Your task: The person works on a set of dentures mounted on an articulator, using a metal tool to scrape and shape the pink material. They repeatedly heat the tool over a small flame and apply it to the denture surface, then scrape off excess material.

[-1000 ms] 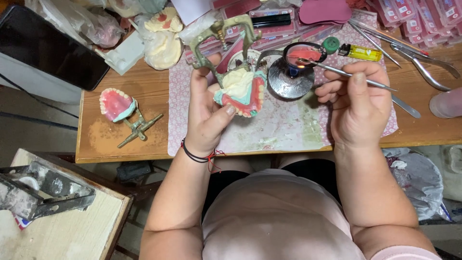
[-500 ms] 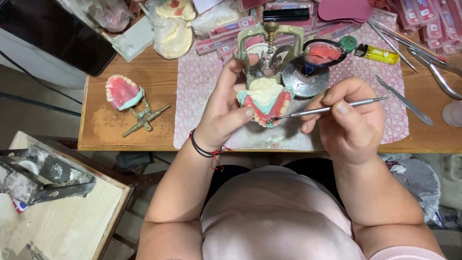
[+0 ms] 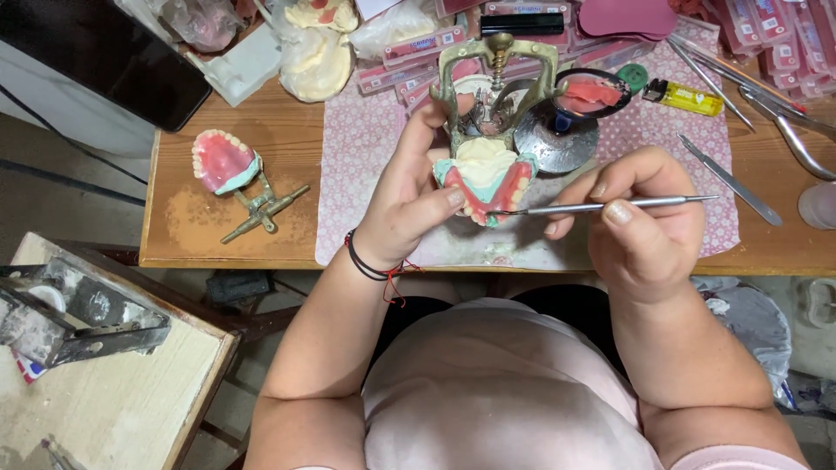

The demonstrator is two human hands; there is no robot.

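Left hand (image 3: 405, 204) grips the denture model (image 3: 484, 178); right hand (image 3: 640, 218) pinches a metal pick (image 3: 601, 206) against it

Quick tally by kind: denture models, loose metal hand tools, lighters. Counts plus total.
Denture models: 2, one held by the left hand on a brass articulator, one lying on the wooden table.
Metal hand tools: 4, one in the right hand, three lying on the right.
Lighters: 1.
Total: 7
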